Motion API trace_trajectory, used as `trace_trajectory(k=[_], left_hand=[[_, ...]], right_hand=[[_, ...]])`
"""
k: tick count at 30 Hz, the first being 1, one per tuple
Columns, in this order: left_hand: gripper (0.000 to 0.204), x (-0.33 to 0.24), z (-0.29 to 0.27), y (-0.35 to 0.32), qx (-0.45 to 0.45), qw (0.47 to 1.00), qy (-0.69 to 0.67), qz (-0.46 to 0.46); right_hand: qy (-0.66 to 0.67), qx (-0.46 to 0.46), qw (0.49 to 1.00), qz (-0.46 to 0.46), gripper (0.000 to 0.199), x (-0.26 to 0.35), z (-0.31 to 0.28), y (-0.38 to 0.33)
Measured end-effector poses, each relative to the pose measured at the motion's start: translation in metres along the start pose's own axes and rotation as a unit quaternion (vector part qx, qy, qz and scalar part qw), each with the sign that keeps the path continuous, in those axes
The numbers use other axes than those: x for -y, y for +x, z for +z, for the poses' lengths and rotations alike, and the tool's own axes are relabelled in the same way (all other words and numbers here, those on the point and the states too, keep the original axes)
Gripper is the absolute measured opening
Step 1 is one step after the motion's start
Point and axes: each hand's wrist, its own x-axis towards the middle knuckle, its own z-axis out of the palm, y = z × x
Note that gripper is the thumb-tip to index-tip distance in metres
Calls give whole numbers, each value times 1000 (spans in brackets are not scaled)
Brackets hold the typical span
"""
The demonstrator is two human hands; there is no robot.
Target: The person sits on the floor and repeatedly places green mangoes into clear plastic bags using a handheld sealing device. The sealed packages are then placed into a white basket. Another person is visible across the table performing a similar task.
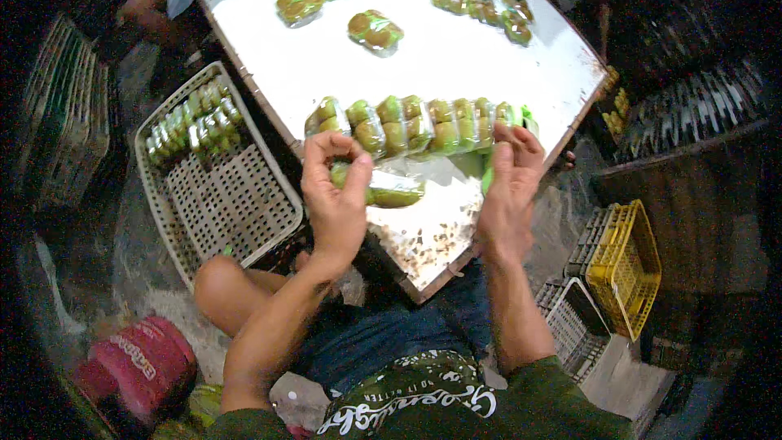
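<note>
Your left hand (336, 187) pinches a clear bag (391, 187) of green cakes, your right hand (507, 187) grasps its three o'clock end, on the bench (456, 57).

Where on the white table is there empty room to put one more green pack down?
The widest bare patch of the table lies between the long row of packs and the pair of packs above it. The right side toward the far corner is bare too. Near the left hand and right hand it is crowded.
</note>
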Motion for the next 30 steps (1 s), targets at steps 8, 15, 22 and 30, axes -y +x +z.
trace_trajectory(k=[8,15,22,30], left_hand=[[23,14,27,-6,75,996,32,-25],[21,19,24,-8,68,996,58,-23],[21,29,14,-7,24,997,58,-48],[14,-12,-13,-10,161,977,128,55]], right_hand=[[-327,-37,918,221,47,-116,-127,54],[-246,-75,946,196,39,-108,-134,2],[1,127,986,107,18,-17,6,-52],[116,228,924,284,52,-24,28,-61]])
